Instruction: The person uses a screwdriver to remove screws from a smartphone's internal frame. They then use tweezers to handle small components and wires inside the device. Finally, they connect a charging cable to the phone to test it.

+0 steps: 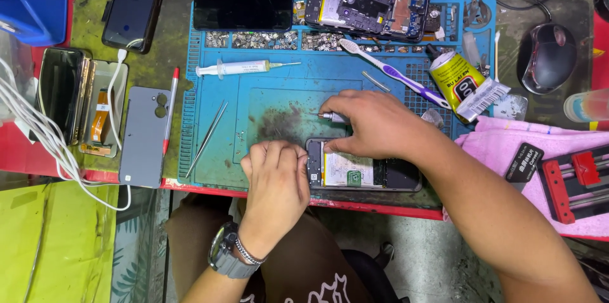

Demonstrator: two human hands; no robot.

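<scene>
An opened phone [365,173] with its battery showing lies at the near edge of the blue work mat [279,81]. My left hand [276,179] rests curled against the phone's left end, touching it. My right hand [374,124] lies over the phone's upper edge and grips a small screwdriver [330,116], its metal tip pointing left over the mat. What my left fingers hold, if anything, is hidden.
Tweezers [206,138], a syringe [244,68], a toothbrush [393,74] and a glue tube [460,81] lie on the mat. Another opened phone [368,5] and a dark phone [244,5] sit at the back. A grey back cover [144,138], mouse [547,57], pink cloth [501,144], white cables [38,144].
</scene>
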